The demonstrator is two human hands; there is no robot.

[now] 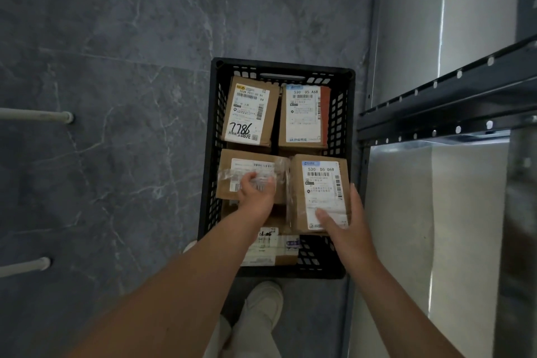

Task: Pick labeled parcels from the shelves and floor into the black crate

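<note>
A black crate [209,154] stands on the grey floor and holds several brown labeled parcels. Two parcels lie at its far end: one marked 7786 [250,110] and one marked A68 [303,116]. My left hand [257,190] rests on the near-left parcel [232,174], fingers curled over its taped label. My right hand [345,224] holds the near-right parcel marked 069 [318,183], thumb on its top and fingers along its right side. Another parcel [273,247] lies lower, at the crate's near end, partly hidden by my left forearm.
A black metal shelf frame [447,113] with silver panels stands right beside the crate. Two white pipes [35,115] run along the floor at the left. My shoe [266,302] stands just in front of the crate's near edge.
</note>
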